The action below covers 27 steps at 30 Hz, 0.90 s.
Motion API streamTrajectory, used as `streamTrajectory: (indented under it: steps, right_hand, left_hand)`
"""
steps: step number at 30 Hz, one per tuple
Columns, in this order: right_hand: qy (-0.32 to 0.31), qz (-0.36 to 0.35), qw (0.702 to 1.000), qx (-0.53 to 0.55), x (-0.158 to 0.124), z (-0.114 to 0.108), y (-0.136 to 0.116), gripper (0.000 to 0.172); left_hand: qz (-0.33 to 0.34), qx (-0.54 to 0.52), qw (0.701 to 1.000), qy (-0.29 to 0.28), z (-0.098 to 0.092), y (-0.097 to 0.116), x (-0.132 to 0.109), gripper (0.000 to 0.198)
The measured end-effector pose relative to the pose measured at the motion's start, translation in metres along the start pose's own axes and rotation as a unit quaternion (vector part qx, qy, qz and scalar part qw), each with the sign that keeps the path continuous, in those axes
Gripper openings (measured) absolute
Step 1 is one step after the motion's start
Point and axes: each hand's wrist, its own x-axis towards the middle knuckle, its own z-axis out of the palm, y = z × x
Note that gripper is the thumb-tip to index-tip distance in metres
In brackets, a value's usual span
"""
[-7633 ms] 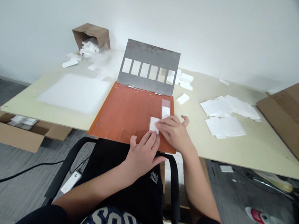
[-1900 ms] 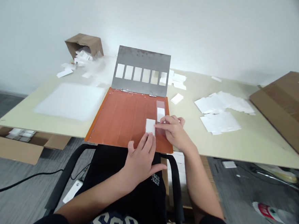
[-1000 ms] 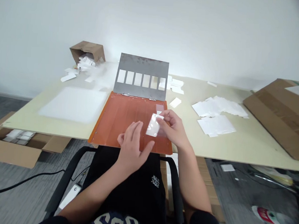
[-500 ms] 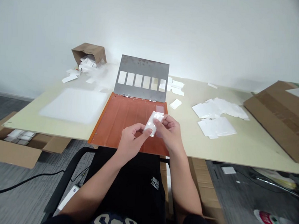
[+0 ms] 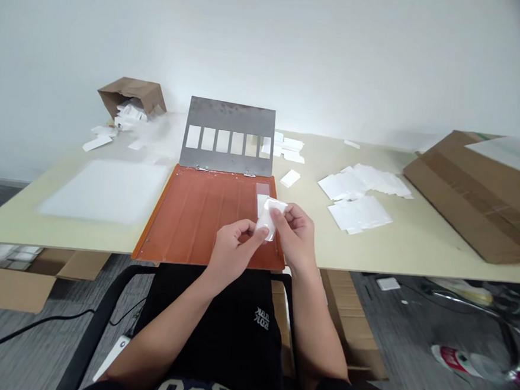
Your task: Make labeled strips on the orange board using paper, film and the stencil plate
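The fingers of the person's left hand (image 5: 233,246) and right hand (image 5: 299,234) are clamped on opposite ends of a glossy white rectangular packet (image 5: 267,220), perhaps film-wrapped, held tilted over the right side of a flat orange-red board (image 5: 196,220) with a raised, hinged grey metal panel (image 5: 229,119).

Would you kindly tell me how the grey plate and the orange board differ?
The grey plate stands raised, while the orange board lies flat. The grey plate has a row of six openings; the orange board shows faint lines. The white packet, held by the left hand and right hand, is over the orange board, not the grey plate. Hinges join the two.
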Motion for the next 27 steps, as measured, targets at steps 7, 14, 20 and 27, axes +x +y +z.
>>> streamTrajectory:
  steps: [7, 14, 20, 27]
  right_hand:
    - [0.007, 0.030, 0.999, 0.036, 0.001, -0.008, 0.000, 0.027]
    - [0.007, 0.037, 0.999, 0.032, 0.003, -0.009, 0.003, 0.029]
    - [-0.041, 0.044, 0.998, 0.029, 0.012, -0.007, 0.005, 0.045]
    - [-0.127, 0.038, 0.973, -0.190, 0.021, -0.001, 0.020, 0.027]
  left_hand:
    - [0.001, 0.012, 1.000, -0.020, 0.006, 0.001, 0.000, 0.022]
    - [-0.009, 0.035, 0.999, -0.026, 0.003, 0.000, -0.001, 0.020]
    - [0.007, 0.156, 0.988, -0.001, -0.002, 0.002, -0.004, 0.022]
    - [0.073, 0.384, 0.914, 0.107, -0.026, -0.015, -0.027, 0.025]
